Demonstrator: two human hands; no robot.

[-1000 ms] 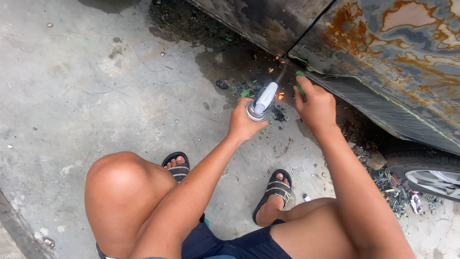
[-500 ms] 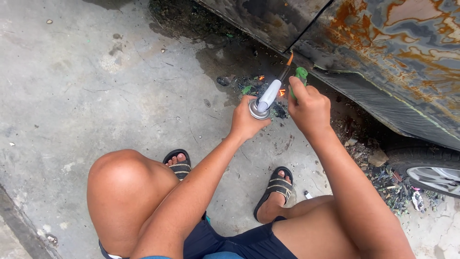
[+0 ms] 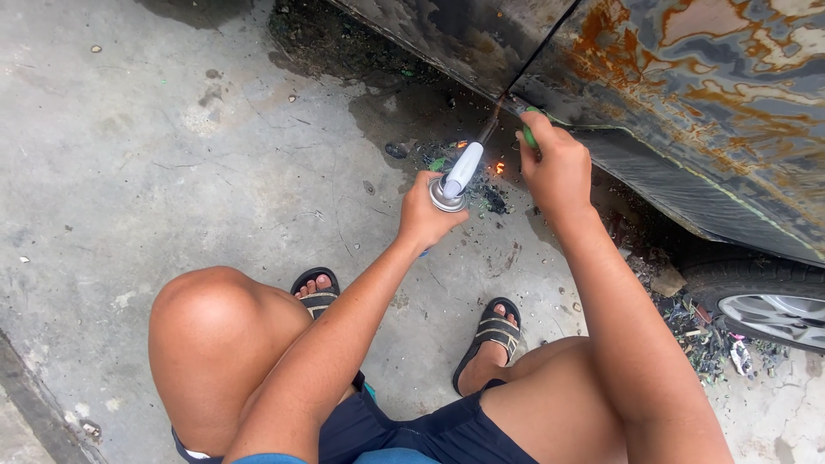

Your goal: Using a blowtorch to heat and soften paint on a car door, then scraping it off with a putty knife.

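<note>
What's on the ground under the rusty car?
Under the rusty car lie dark burnt bits, a small flame and wet-looking concrete. Farther under, the body hides everything.

An outdoor car repair yard: stained concrete floor (image 3: 155, 146), rusted car body (image 3: 705, 94), tyre (image 3: 756, 296).

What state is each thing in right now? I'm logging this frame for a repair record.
Gas torch: gripped, nozzle aimed at the panel's lower edge.
Left hand: closed on the torch.
Right hand: closed on a green-handled tool, tip hidden.
Car body panel: rusted, paint blistered.
Embers: glowing on the ground.
Tyre: resting on concrete.
</note>
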